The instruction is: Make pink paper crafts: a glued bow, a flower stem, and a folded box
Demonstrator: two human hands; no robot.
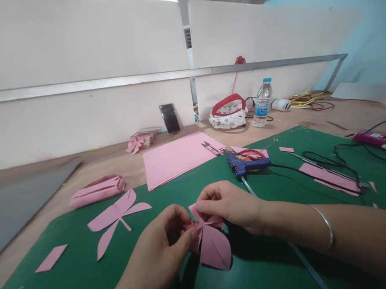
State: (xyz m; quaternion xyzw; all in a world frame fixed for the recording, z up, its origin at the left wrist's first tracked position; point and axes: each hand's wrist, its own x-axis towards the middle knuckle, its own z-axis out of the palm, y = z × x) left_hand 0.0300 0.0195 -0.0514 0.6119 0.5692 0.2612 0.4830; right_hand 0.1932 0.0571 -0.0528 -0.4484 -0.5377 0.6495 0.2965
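Observation:
Between my two hands is a pink bow (216, 248) with petal-like loops and tails, held just over the green mat (248, 272). My left hand (171, 236) pinches its left side near the middle. The thumb and fingers of my right hand (225, 204) close on its upper part, hiding some of it. To the left lies a flat pink cut-out (115, 215) with several petal-shaped arms. A small pink diamond-shaped piece (52, 258) rests farther left on the mat.
A blue glue gun (247, 163) with a trailing cord lies beyond my right hand, beside thread snips (210, 148) on pink sheets (177, 159). Behind stand a phone (170, 118), a white pouch (228, 113) and a water bottle (263, 104). A purple power strip (379, 142) is at right.

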